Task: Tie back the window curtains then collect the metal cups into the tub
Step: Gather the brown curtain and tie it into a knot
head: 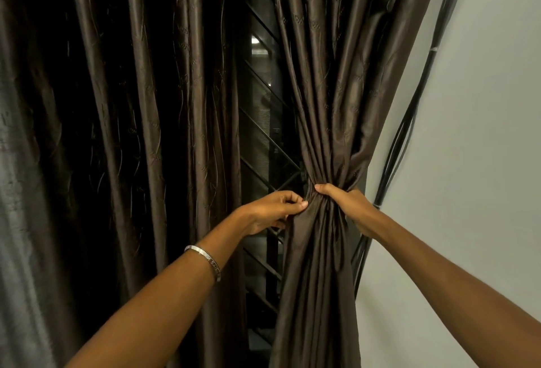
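Observation:
The right curtain (328,89) is dark brown, shiny and bunched into a narrow waist at mid height. My right hand (348,203) wraps around that waist from the right side. My left hand (275,211) pinches the gathered folds from the left, fingers closed on the cloth. The left curtain (140,104) hangs loose in long pleats. Between the two curtains shows a dark window with a metal grille (263,145). No metal cups and no tub are in view.
A pale wall (474,139) fills the right side. A bundle of black cables (409,121) runs down the wall just beside the right curtain's edge. A metal bangle (205,259) sits on my left wrist.

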Tool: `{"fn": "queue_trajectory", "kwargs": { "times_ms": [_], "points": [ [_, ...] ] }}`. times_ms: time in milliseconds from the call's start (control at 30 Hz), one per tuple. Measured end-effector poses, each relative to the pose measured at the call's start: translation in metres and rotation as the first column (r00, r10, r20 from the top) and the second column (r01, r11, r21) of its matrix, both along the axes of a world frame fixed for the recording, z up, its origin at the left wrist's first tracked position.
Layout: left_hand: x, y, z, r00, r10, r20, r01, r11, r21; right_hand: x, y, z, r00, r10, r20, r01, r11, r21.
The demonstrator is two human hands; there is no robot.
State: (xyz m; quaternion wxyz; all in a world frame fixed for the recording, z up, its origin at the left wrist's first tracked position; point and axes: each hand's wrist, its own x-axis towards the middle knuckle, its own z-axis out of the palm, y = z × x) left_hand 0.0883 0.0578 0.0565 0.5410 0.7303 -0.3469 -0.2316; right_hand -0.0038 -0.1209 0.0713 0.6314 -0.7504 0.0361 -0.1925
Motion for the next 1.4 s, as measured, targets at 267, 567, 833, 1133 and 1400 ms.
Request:
{"fn": "queue_trajectory", "kwargs": {
  "times_ms": [267,567,833,1133,1400],
  "points": [
    [-0.012,-0.005,-0.009,0.996,0.045,-0.082,-0.054,0.993,-0.108,0.001,0.000,-0.001,0.997,0.066,-0.042,-0.066,0.998,0.017],
    [-0.009,-0.016,-0.011,0.994,0.051,-0.098,-0.077,0.955,-0.285,0.000,-0.004,-0.001,0.990,0.115,-0.078,-0.116,0.993,-0.006],
    [0.004,-0.027,-0.021,0.925,0.239,0.297,-0.166,0.954,-0.251,0.003,-0.014,-0.002,0.994,0.061,-0.095,-0.068,0.995,-0.067],
    [-0.005,-0.026,-0.015,0.724,0.391,0.568,-0.329,0.920,-0.214,0.005,-0.009,-0.005,0.989,0.113,-0.094,-0.123,0.987,-0.102],
    [-0.020,-0.022,-0.002,0.839,0.283,0.465,-0.295,0.954,-0.049,0.007,-0.005,-0.007,0.996,0.091,-0.008,-0.091,0.977,-0.193]
  ]
}}
